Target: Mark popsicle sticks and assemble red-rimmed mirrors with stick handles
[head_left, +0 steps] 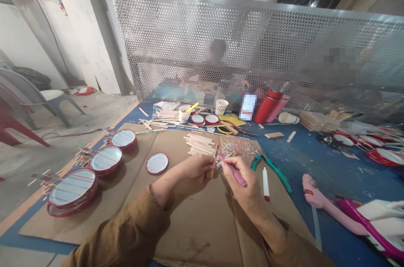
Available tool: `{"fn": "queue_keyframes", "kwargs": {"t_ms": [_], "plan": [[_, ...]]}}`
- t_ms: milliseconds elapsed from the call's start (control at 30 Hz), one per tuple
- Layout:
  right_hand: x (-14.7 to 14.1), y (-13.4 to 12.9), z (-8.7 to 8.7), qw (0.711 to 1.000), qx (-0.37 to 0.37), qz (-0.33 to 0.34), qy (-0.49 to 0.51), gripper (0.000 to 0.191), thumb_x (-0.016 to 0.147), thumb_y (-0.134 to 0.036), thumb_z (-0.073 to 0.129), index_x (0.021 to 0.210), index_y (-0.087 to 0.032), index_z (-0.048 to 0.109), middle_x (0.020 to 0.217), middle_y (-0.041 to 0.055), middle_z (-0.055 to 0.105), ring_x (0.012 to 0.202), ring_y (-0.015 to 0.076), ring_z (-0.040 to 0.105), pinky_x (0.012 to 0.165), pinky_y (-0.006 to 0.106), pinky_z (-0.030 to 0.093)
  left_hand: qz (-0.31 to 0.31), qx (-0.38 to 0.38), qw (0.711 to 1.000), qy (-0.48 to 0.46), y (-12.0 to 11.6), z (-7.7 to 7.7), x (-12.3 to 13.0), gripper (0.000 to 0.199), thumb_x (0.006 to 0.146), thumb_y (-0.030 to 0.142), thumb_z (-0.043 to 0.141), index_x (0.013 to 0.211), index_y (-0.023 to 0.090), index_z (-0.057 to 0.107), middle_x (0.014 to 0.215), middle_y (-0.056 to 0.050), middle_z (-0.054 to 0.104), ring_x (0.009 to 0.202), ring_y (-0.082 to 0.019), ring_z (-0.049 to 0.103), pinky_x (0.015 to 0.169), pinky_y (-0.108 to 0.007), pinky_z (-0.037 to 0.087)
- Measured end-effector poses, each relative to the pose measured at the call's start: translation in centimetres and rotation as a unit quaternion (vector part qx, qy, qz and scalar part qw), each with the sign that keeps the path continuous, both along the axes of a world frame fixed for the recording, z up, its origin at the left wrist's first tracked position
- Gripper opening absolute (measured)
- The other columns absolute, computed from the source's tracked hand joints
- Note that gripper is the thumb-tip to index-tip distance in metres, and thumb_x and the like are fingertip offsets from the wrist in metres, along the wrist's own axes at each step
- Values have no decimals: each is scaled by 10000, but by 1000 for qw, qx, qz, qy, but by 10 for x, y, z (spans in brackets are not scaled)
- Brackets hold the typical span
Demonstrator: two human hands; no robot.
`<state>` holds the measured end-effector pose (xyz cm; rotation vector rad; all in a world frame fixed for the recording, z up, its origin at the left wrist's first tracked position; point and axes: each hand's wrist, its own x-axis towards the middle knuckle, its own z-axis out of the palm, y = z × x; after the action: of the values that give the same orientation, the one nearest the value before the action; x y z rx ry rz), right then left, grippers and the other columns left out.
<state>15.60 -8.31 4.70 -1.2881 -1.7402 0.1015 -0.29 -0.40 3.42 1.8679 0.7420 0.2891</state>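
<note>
My left hand (197,169) pinches a wooden craft stick (216,155) upright; the stick has a reddish upper part. In my right hand (249,185) is a pink marker (237,175), its tip end close to the stick. Whether the two touch, I cannot tell. Just beyond my hands lie a pile of craft sticks (199,144) and a heap of coloured rubber bands (241,148). Right of my right hand are a white marker with a red end (265,182) and green-handled pliers (277,172). A round red-rimmed lid (157,163) rests left of my left hand.
Cardboard (195,220) covers the blue table (284,149). Round red-rimmed tins with strings and sticks (72,189) line the left side. Behind stand paper cups (221,107), a phone (248,106) and a red bottle (268,107). A pink glue gun (334,214) lies right, before a perforated metal panel (176,27).
</note>
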Motion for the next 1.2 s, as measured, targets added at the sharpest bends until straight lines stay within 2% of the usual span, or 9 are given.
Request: {"fn": "queue_keyframes", "kwargs": {"t_ms": [200,400,667,933,1200], "plan": [[1,0,0,1000,13,0,9,66,871,-246,536,859,-201,583,759,20,648,677,122,605,643,228,471,-1,-2,1000,-14,2,-4,-1,187,866,261,407,722,168,484,619,21,544,439,-62,461,463,-201,356],[-2,-3,3,1000,-13,12,-11,68,877,-250,521,861,-207,571,792,33,663,717,134,620,665,238,478,0,-1,999,-44,4,-12,0,211,873,280,428,721,155,504,607,10,545,439,-62,458,460,-205,352],[0,-2,0,1000,18,-8,7,70,876,-243,525,856,-205,580,746,23,650,666,126,610,633,234,475,1,0,1000,-21,1,-4,0,193,869,229,395,715,161,489,626,18,539,415,-60,460,451,-211,358],[-1,-2,2,1000,-8,2,-10,77,879,-254,523,844,-206,573,779,31,657,707,135,622,658,239,477,-2,-6,1000,-4,2,-5,0,220,889,266,394,716,163,482,618,8,555,423,-60,457,466,-211,355],[-1,-2,2,1000,-23,13,-11,91,874,-235,521,801,-202,564,744,24,645,682,130,609,643,229,469,2,-15,1000,-9,1,-1,0,214,885,260,405,705,164,467,603,14,541,421,-70,462,465,-219,354]]}}
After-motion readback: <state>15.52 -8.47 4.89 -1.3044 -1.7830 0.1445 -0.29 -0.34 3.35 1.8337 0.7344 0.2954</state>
